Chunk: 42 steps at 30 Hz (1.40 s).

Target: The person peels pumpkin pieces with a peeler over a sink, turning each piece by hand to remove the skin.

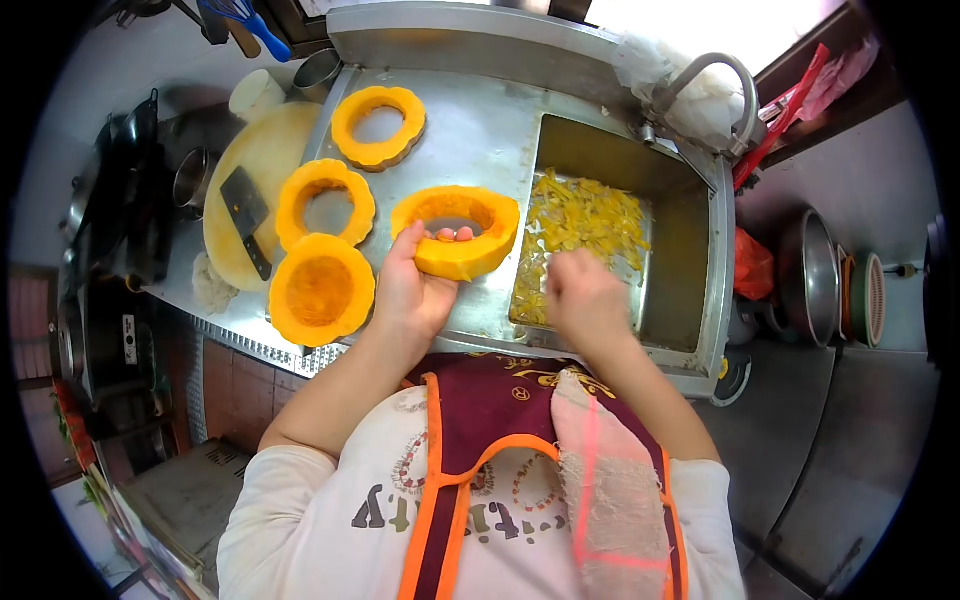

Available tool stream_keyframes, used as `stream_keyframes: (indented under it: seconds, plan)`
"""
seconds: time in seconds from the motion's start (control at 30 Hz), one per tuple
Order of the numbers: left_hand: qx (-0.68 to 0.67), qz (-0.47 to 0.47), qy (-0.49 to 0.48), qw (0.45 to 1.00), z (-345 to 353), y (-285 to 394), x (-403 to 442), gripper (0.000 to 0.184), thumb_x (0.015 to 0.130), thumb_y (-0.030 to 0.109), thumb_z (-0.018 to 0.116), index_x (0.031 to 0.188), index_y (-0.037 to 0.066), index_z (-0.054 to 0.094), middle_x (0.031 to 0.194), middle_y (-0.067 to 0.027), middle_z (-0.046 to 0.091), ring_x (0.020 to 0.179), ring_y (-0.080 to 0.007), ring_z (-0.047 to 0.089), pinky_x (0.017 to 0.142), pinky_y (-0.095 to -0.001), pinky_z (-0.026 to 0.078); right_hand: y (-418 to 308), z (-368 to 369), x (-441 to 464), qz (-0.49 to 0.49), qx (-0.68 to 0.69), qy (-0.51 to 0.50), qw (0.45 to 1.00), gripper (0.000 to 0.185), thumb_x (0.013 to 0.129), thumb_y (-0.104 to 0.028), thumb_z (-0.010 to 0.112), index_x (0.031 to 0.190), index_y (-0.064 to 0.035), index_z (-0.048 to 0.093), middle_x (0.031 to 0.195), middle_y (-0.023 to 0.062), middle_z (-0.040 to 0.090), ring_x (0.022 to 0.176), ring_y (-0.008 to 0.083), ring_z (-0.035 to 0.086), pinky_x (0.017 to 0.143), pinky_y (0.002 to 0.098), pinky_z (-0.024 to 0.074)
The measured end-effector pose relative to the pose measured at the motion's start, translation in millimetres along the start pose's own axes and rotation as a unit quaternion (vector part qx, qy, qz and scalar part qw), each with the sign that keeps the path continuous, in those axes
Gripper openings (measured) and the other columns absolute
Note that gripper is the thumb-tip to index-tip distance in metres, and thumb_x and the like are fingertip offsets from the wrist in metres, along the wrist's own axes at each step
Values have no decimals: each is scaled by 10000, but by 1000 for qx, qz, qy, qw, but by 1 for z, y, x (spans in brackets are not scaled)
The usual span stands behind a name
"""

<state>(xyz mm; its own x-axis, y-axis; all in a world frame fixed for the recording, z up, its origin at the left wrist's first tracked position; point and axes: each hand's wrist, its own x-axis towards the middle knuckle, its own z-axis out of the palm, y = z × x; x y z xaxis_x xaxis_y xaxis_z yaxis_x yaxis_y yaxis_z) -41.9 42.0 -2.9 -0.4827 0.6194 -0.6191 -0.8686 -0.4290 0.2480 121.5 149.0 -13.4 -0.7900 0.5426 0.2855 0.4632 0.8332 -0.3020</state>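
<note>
My left hand (420, 285) is wrapped round a thick orange pumpkin ring (478, 250), its fingers coming through the hole. Over the near left part of the sink, my right hand (585, 295) is closed and blurred by motion; anything inside it is hidden. Yellow-green peelings (590, 215) lie heaped in the sink basin (675, 290). To the left on the metal counter (480, 120) are a pumpkin ring at the back (410, 145), another ring below it (360, 215), and a pumpkin piece with a hollow, unpierced centre (322, 290).
A cleaver (245, 215) lies on a round cutting board (285, 140) at the left. A curved faucet (745, 85) stands behind the sink's right side. Metal pots (195, 178) are at the left, and a large metal bowl (808, 280) is at the right.
</note>
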Motion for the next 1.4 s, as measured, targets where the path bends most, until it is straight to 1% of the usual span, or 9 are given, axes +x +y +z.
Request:
stream_keyframes:
  seconds: [0.1, 0.2, 0.23, 0.37, 0.57, 0.77, 0.9, 1.17, 1.4]
  plan:
    - [63, 37, -69, 995, -8, 2, -2, 152, 877, 157, 464, 982, 48, 460, 822, -101, 556, 919, -284, 542, 858, -440, 443, 20, -7, 8, 155, 36, -31, 987, 167, 763, -152, 585, 903, -60, 589, 717, 101, 545, 606, 257, 553, 588, 364, 468]
    - [78, 29, -102, 991, -8, 4, -6, 98, 855, 124, 475, 925, 55, 481, 786, -93, 551, 895, -284, 545, 857, -441, 439, 15, -21, 18, 246, 239, -135, 930, 257, 790, -207, 590, 1002, -64, 583, 744, 108, 572, 619, 223, 565, 610, 349, 460]
    - [83, 24, -125, 988, -8, 4, -7, 91, 855, 126, 476, 912, 56, 486, 789, -92, 551, 885, -282, 546, 857, -440, 438, 23, -10, 17, 268, 317, -191, 890, 368, 829, -258, 570, 1130, -50, 530, 769, 105, 596, 638, 155, 565, 541, 292, 445]
    - [101, 2, -212, 972, -3, 7, -11, 93, 860, 139, 469, 890, 56, 496, 795, -90, 550, 855, -272, 547, 860, -428, 432, 12, -6, 17, 290, 626, -170, 704, 411, 889, -328, 496, 1073, 40, 501, 814, 92, 615, 573, 114, 557, 432, 207, 398]
    - [72, -95, -271, 955, -10, 11, -2, 192, 885, 219, 465, 935, 39, 509, 888, -109, 563, 912, -275, 548, 879, -415, 428, 16, 8, 25, 261, 789, -173, 528, 327, 873, -327, 503, 955, -12, 519, 816, 99, 609, 554, 141, 558, 438, 228, 413]
    - [186, -121, -218, 951, 9, 7, -15, 305, 905, 235, 436, 1096, 3, 491, 1067, -149, 553, 1010, -288, 539, 885, -423, 441, 7, 9, 24, 363, 814, -108, 440, 251, 823, -266, 519, 970, -65, 491, 808, 83, 572, 554, 177, 532, 462, 277, 399]
    - [300, -65, -169, 937, 12, -3, -21, 305, 899, 189, 438, 1113, -26, 479, 1122, -159, 540, 1026, -273, 538, 866, -404, 463, 10, 14, 18, 378, 797, -71, 466, 271, 809, -275, 526, 986, -74, 482, 776, 77, 559, 541, 184, 522, 474, 281, 392]
    - [313, -51, -134, 939, 0, -7, -10, 246, 860, 86, 495, 1066, -49, 488, 1076, -160, 553, 1001, -258, 555, 866, -360, 474, 8, 4, 14, 357, 740, 49, 568, 193, 804, -194, 556, 858, -9, 550, 666, 77, 576, 522, 153, 530, 487, 262, 408]
    - [196, -119, -80, 970, -5, -8, 3, 215, 831, -1, 505, 1040, -50, 500, 1034, -152, 550, 964, -263, 571, 849, -316, 499, 2, 9, 12, 285, 552, 158, 768, 158, 818, -144, 557, 887, -5, 524, 666, 48, 547, 498, 108, 499, 461, 227, 395]
